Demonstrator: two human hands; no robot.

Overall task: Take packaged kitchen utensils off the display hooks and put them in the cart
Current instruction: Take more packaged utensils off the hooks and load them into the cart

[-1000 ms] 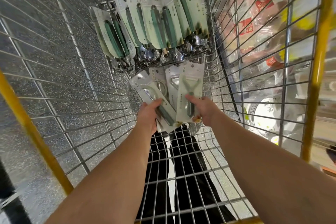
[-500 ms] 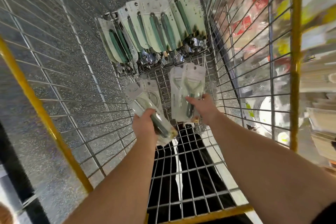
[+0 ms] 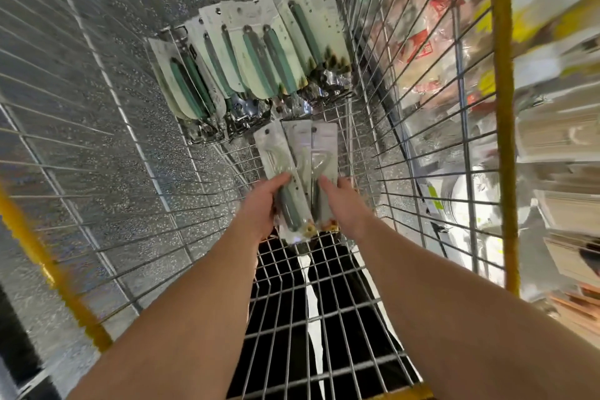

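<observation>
A wire cart [image 3: 107,172] with yellow frame rails is seen from above, both forearms reaching into it. Against the far end of its floor, a leaning row of packaged utensils [image 3: 253,65] is stacked, green handles uppermost, metal heads down. In front of that row, a small fan of packaged peelers [image 3: 297,172] is held low above the cart floor. The left hand [image 3: 259,204] is curled round the lower left of the fan, thumb on a green handle; the right hand [image 3: 344,204] grips the lower right edge, thumb laid over the packs. Each pack's long axis runs away from the person, hang-hole end far, handle end near. As a judgement, the slippery packs could slide apart on release and lie crooked, or a thin card edge could be pushed through the floor grid.
</observation>
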